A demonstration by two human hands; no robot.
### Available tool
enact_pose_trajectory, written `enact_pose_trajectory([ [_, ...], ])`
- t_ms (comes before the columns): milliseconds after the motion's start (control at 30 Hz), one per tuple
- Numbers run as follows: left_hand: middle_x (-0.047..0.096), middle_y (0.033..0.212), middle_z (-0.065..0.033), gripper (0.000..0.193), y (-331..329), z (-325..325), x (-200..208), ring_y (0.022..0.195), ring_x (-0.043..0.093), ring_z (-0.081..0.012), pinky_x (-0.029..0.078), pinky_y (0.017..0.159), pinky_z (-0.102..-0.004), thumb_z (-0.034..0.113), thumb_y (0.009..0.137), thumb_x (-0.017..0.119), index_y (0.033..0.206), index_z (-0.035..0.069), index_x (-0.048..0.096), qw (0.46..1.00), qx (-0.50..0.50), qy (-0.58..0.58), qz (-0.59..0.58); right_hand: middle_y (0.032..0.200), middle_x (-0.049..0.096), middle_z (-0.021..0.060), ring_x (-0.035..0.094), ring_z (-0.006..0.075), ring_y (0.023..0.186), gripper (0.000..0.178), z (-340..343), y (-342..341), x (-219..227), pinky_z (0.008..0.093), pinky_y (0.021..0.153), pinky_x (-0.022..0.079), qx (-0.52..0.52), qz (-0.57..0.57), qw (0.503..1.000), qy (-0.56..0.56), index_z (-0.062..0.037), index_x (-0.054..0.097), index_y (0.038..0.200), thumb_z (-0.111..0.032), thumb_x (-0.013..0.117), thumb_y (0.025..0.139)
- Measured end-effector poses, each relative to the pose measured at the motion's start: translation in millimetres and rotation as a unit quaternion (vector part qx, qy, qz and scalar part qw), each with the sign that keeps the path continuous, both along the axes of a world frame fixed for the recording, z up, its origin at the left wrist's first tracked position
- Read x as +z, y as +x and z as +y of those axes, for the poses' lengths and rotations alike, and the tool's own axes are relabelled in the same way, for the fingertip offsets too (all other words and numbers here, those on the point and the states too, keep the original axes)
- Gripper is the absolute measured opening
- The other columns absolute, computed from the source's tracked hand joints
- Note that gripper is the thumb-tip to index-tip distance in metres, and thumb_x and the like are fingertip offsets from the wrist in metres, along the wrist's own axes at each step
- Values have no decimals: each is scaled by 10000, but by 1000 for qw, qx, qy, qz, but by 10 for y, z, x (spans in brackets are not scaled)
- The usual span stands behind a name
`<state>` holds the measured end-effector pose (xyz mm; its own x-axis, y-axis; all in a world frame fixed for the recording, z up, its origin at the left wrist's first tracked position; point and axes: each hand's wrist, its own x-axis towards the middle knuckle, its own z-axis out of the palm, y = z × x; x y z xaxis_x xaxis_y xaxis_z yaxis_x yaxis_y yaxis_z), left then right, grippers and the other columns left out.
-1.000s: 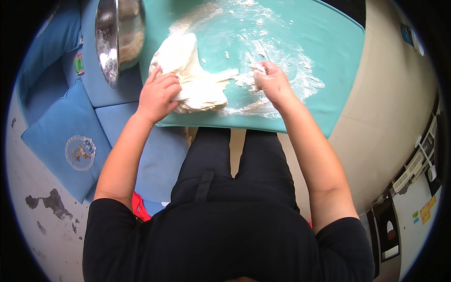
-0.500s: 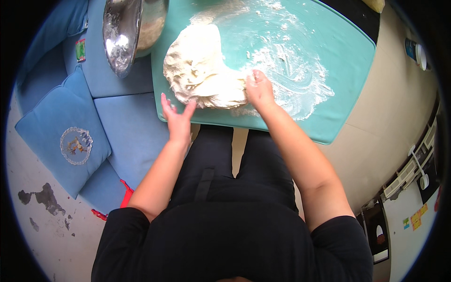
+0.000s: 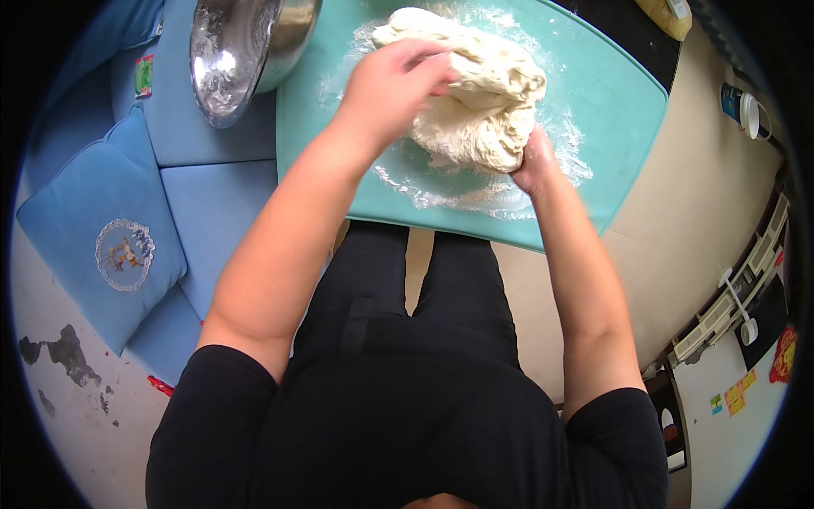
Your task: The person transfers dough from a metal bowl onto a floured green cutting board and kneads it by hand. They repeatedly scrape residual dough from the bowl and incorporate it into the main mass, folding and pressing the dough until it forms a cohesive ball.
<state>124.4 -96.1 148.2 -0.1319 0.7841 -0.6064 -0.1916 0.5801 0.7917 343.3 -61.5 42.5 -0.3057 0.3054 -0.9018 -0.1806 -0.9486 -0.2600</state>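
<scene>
A large lump of pale, sticky dough (image 3: 483, 93) lies folded over on the flour-dusted turquoise table top (image 3: 610, 110). My left hand (image 3: 394, 85) is over the near left side of the dough, slightly blurred, its fingers loosely bent and apart from the thumb. It does not appear to grip anything; whether the fingertips touch the dough is unclear. At the dough's right edge, my right hand (image 3: 537, 161) grips the side of the lump, with its fingers partly hidden beneath and behind it.
A steel bowl (image 3: 227, 64) stands tilted at the table's left, by the blue sofa (image 3: 225, 220) and its cushion (image 3: 102, 229). Loose flour (image 3: 466, 202) is smeared around the dough. On the floor at right is a white-and-blue bucket (image 3: 746, 114); a yellowish bag (image 3: 666, 15) lies at the far right corner.
The dough has shifted right and is now folded over on itself. My left hand has risen from its lower left edge to above it; my right hand has moved right along with the dough.
</scene>
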Motion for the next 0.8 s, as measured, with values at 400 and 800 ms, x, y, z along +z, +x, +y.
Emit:
enact_pose_trajectory([
  [400,470,1176,-193,426,280,-236,-839,1022,528,-309,523,750,-461,92,863,522,1225,-50,347,924,246,-94,-277,1165,523,199,588,332,969,617,47,-207,412,438,730,544,14,110,994,-2,-8,389,1261,-491,214,921],
  [800,528,1108,-136,338,223,403,-521,982,549,-239,493,799,-366,195,893,490,1141,-34,463,952,126,-63,-270,1250,454,171,463,314,1124,448,-732,-144,-357,400,950,367,573,-295,373,668,-4,450,1230,-136,446,802],
])
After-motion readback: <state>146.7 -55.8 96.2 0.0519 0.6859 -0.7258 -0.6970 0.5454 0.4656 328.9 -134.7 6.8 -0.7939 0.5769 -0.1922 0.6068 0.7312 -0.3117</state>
